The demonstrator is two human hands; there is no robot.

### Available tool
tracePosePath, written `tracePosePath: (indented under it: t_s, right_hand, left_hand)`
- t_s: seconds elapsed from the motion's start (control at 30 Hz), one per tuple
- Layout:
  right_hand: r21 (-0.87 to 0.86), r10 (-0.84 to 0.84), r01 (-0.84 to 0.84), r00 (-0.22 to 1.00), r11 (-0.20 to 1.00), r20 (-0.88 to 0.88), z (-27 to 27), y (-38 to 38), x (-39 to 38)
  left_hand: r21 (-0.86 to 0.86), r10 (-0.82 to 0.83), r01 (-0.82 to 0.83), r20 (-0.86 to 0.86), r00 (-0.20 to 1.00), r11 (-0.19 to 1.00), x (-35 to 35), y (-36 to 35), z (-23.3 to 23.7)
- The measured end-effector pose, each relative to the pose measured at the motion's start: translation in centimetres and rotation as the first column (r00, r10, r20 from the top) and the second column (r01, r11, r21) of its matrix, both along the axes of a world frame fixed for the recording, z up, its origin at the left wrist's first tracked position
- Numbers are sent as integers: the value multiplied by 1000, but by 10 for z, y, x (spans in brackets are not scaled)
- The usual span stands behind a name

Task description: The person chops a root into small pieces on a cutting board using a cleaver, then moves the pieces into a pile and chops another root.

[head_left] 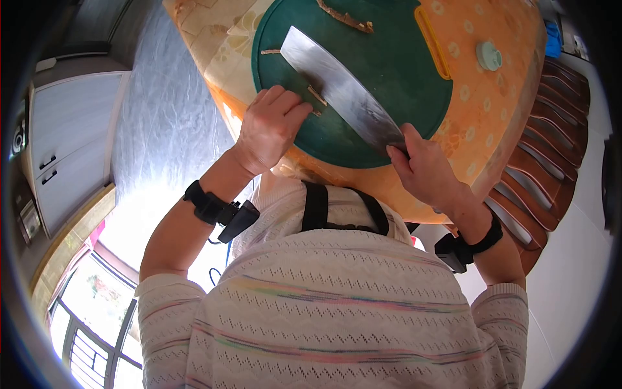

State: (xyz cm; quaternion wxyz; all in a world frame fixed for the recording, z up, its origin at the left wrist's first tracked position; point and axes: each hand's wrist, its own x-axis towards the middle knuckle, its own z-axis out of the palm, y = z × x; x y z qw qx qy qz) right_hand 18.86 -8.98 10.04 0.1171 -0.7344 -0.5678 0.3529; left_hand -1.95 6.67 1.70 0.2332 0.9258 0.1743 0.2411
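A round green cutting board (402, 71) lies near the table's edge. My right hand (424, 165) is closed on the handle end of a large cleaver (340, 87), whose broad blade slants up and left over the board. Just left of the blade, my left hand (272, 123) has its fingers curled together at the board's lower left; a bit of brown stick shows by its fingertips. Between that hand and the blade lies a short brown root piece (317, 95). Another thin piece (271, 52) is by the blade's tip, and a longer curved root (346, 17) lies at the top.
The board has a yellow handle strip (433, 42). To its right a pale green cap (489, 56) sits on the orange patterned tablecloth (476, 107). Brown slatted chair backs (541, 162) stand beyond the table at right, and a cabinet (74, 129) is at left.
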Motion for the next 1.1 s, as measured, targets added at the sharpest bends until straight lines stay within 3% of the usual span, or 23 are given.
tracePosePath:
  t_s: [0.17, 0.67, 0.8, 0.87, 0.9, 0.93, 1.0, 1.03, 1.1]
  right_hand:
    - [9, 66, -66, 997, 998, 39, 0, 3, -5]
    - [-51, 208, -203, 969, 978, 131, 6, 10, -7]
    - [-79, 233, -223, 962, 972, 145, 7, 12, -10]
    - [-135, 242, -220, 954, 966, 178, 8, 12, -12]
    - [-136, 245, -223, 952, 965, 181, 7, 11, -13]
    - [-135, 249, -226, 951, 965, 184, 5, 10, -13]
    - [-136, 251, -228, 949, 964, 191, 4, 8, -14]
    - [-136, 261, -238, 946, 962, 191, 4, 7, -15]
    - [-143, 260, -236, 947, 961, 188, 2, 5, -17]
  left_hand:
    - [-87, 54, -49, 53, 997, 995, -4, 2, 4]
    - [-104, 324, -312, 139, 936, 945, -13, 37, 37]
    - [-33, 398, -404, 263, 879, 914, 3, 58, 48]
    - [82, 307, -355, 350, 885, 931, 17, 72, 48]
    - [40, 286, -304, 244, 927, 952, 21, 72, 50]
    - [37, 289, -307, 246, 925, 951, 29, 71, 48]
    - [283, 229, -242, 80, 970, 928, 45, 73, 41]
    - [185, 223, -212, -35, 974, 959, 47, 70, 34]
    - [205, 215, -199, -60, 975, 958, 47, 69, 30]
